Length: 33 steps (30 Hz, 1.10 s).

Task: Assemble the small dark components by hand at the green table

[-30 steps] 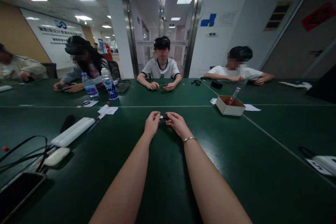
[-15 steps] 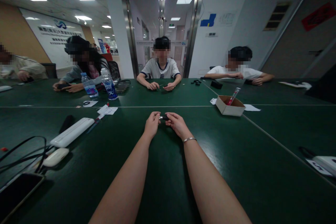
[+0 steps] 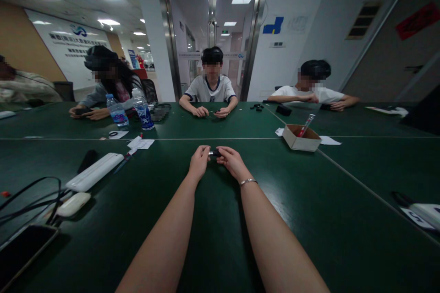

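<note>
Both my hands meet above the green table, pinching one small black object with a silver end (image 3: 214,153) that lies level between them. The fingertips of my left hand (image 3: 199,163) are closed at its silver end. My right hand (image 3: 234,163), with a metal bracelet at the wrist, grips the black end with thumb and fingers. Fingers cover much of the object, so its exact kind cannot be made out.
To the left lie a long white device (image 3: 95,173), a smaller white case (image 3: 74,204), black cables and a phone (image 3: 25,254). Two bottles (image 3: 143,111) stand farther back. A cardboard box (image 3: 301,141) holding a red tube sits right. Several people are seated around the table.
My hands and the small black object stay in almost the same place. At far left, the seated person's arm has shifted.
</note>
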Motion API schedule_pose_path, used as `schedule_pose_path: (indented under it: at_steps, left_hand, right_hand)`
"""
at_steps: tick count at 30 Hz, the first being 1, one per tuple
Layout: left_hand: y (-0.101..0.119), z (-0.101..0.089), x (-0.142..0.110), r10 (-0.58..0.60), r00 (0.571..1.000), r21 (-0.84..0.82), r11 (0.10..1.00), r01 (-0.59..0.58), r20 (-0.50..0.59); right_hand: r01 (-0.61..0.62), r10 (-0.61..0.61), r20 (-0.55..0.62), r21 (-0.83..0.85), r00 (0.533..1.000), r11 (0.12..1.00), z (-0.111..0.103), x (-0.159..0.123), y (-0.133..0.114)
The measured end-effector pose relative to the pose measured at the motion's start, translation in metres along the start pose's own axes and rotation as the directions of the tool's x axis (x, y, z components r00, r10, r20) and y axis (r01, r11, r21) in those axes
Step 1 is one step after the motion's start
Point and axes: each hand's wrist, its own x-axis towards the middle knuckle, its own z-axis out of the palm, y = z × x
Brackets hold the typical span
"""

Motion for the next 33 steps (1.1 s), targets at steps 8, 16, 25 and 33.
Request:
schedule_pose_path:
  at_steps: [8, 16, 25, 33]
  left_hand:
    - [0.0018, -0.0004, -0.001, -0.008, 1.0, -0.005, 1.0, 0.008, 0.017]
    - [0.0031, 0.0011, -0.0005, -0.025, 0.999, 0.012, 1.0, 0.025, -0.024]
    - [-0.0013, 0.0003, -0.0008, 0.041, 0.999, 0.003, 0.999, -0.041, 0.032]
    - [0.0068, -0.0003, -0.0022, -0.011, 1.0, -0.006, 1.0, 0.011, -0.01]
  right_hand:
    - [0.002, -0.002, 0.0, 0.01, 1.0, 1.0, 0.0008, 0.0005, 0.0003]
    - [-0.004, 0.004, -0.012, 0.014, 1.0, 1.0, 0.0017, 0.0, -0.0006]
    - [-0.001, 0.001, -0.018, 0.002, 1.0, 1.0, 0.0024, -0.001, -0.0006]
    - [-0.004, 0.004, 0.018, 0.0, 1.0, 1.0, 0.0008, -0.0017, -0.0024]
